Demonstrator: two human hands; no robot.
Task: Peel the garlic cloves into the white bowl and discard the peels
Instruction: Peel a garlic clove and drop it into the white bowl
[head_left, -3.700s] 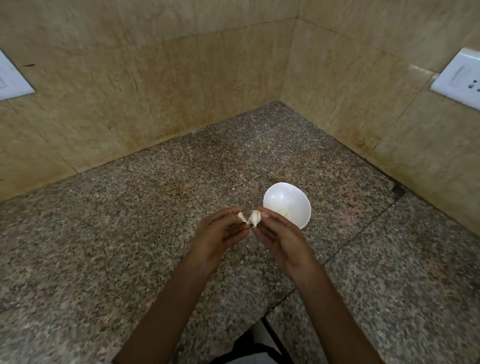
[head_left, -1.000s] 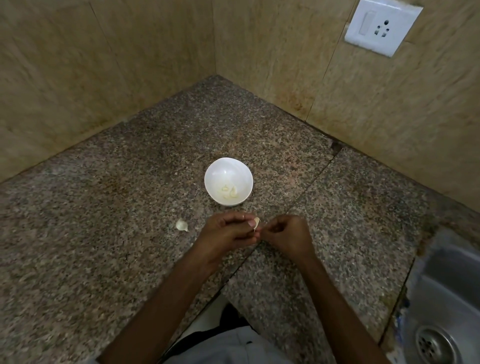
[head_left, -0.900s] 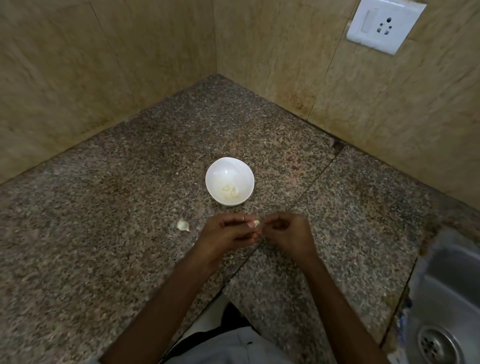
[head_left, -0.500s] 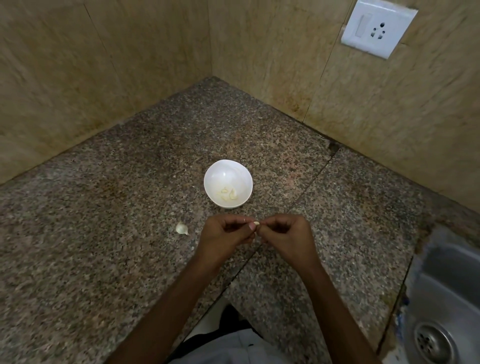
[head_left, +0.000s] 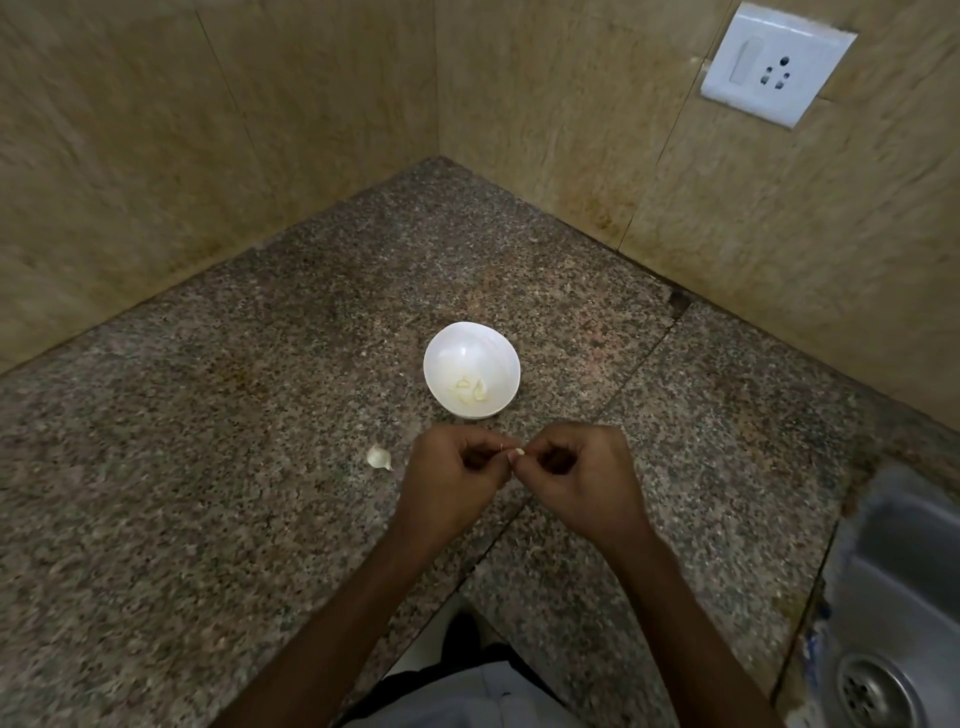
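A small white bowl (head_left: 470, 343) stands on the granite counter, with a few peeled garlic cloves (head_left: 470, 391) at its bottom. Just in front of the bowl my left hand (head_left: 452, 480) and my right hand (head_left: 579, 480) meet fingertip to fingertip, both with curled fingers. Between them they pinch a small garlic clove (head_left: 516, 453), of which only a pale tip shows. One unpeeled garlic clove (head_left: 378, 458) lies on the counter to the left of my left hand.
The speckled granite counter (head_left: 260, 415) runs into a corner of beige tiled walls. A white wall socket (head_left: 776, 65) sits at the upper right. A steel sink (head_left: 893, 597) with a drain is at the lower right, past the counter edge.
Both hands have stayed together in front of the bowl, working the clove. Less of the clove shows between the fingertips now than a second ago. The bowl and the loose clove have not moved.
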